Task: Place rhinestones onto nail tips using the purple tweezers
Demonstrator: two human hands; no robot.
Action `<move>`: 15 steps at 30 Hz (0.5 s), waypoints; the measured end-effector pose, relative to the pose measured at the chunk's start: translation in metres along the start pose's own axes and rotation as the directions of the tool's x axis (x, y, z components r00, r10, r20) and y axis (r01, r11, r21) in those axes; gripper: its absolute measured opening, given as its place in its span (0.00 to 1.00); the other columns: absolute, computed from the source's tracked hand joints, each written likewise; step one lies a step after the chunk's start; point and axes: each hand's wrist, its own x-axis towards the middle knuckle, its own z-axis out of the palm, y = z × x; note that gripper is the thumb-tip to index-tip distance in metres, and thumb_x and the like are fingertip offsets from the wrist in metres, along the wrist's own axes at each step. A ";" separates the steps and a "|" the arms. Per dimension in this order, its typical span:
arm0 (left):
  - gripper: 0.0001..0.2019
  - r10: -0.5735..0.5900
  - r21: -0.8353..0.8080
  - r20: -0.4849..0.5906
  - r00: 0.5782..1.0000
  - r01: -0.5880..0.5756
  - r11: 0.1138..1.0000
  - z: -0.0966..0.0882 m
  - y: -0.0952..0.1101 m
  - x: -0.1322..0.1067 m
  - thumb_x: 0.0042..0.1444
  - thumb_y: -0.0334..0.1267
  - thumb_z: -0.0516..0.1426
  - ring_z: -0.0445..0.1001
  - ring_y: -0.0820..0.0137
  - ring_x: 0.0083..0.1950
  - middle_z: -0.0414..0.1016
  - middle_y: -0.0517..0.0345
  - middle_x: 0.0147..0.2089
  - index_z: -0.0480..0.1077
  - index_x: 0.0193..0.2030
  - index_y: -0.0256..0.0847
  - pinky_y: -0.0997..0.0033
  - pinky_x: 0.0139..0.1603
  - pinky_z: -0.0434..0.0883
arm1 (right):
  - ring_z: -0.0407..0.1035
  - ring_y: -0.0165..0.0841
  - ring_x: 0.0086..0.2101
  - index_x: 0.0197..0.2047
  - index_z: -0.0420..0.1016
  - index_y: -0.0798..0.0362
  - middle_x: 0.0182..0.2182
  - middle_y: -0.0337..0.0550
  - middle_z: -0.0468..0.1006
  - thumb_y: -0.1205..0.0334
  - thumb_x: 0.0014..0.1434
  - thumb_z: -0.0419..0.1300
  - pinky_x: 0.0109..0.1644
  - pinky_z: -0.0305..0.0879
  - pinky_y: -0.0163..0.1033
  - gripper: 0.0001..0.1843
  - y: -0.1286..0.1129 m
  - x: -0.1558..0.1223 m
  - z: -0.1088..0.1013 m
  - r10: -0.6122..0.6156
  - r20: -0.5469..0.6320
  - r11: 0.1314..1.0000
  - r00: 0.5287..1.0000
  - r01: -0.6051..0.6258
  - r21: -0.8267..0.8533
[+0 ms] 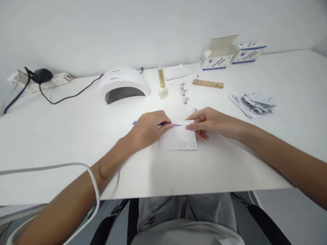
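My left hand [150, 129] is closed around slim purple tweezers [176, 125]. Their thin tip points right and meets the upper part of a small white sticker sheet [171, 140], though I cannot tell if it grips anything. Rows of tiny dark dots and diamond shapes run along the sheet's lower right. Pinched between the thumb and fingers of my right hand [205, 123] is the sheet's upper right edge. Just behind that hand lies a clear nail tip on a small metal stand [195, 110], partly hidden. Farther back, several similar nail tips [185, 100] form a line.
A white nail lamp [125, 80] stands back left, beside a gold-capped polish bottle [163, 92]. A wooden strip [208, 83], torn paper packets [258, 103] and two alcohol pad boxes [217, 62] lie right. A white cable [94, 183] loops over my left forearm.
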 end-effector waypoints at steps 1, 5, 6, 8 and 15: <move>0.11 -0.009 -0.013 0.000 1.000 0.009 1.000 0.000 -0.001 0.000 0.60 0.41 0.55 0.69 0.74 0.31 0.76 0.58 0.33 0.75 0.32 0.40 0.73 0.31 0.65 | 0.64 0.27 0.18 0.39 0.79 0.57 0.19 0.41 0.75 0.54 0.54 0.64 0.22 0.63 0.33 0.15 0.000 0.000 0.000 0.004 0.002 1.000 1.000 -0.004 0.003; 0.10 -0.031 -0.030 -0.006 0.999 0.031 0.999 0.002 0.000 0.000 0.59 0.42 0.56 0.69 0.74 0.30 0.75 0.59 0.32 0.74 0.32 0.40 0.73 0.31 0.65 | 0.66 0.27 0.19 0.42 0.79 0.58 0.19 0.41 0.76 0.54 0.54 0.64 0.22 0.63 0.33 0.17 0.000 0.001 0.000 0.018 0.006 1.000 1.000 -0.018 0.011; 0.10 -0.032 -0.031 -0.016 0.999 0.031 0.999 0.002 0.000 0.000 0.59 0.42 0.56 0.69 0.75 0.30 0.75 0.59 0.32 0.74 0.32 0.40 0.73 0.31 0.65 | 0.66 0.27 0.19 0.43 0.79 0.59 0.19 0.41 0.76 0.54 0.54 0.64 0.22 0.63 0.33 0.18 0.000 0.001 0.000 0.020 0.002 1.000 1.000 -0.020 0.013; 0.09 -0.026 -0.041 -0.044 0.999 0.024 0.999 0.001 0.002 0.000 0.59 0.41 0.56 0.69 0.75 0.30 0.75 0.59 0.32 0.73 0.32 0.40 0.74 0.31 0.65 | 0.66 0.28 0.19 0.46 0.78 0.60 0.18 0.41 0.76 0.54 0.54 0.65 0.22 0.63 0.34 0.20 0.000 0.001 0.001 0.027 -0.016 1.000 1.000 -0.027 0.013; 0.08 -0.023 -0.078 -0.092 0.995 0.016 0.997 -0.001 0.003 -0.001 0.59 0.39 0.56 0.69 0.76 0.30 0.75 0.60 0.32 0.74 0.34 0.40 0.75 0.30 0.65 | 0.67 0.30 0.18 0.49 0.75 0.56 0.19 0.40 0.77 0.50 0.53 0.65 0.24 0.65 0.36 0.24 -0.002 -0.002 0.000 -0.029 -0.090 0.992 0.996 0.018 -0.126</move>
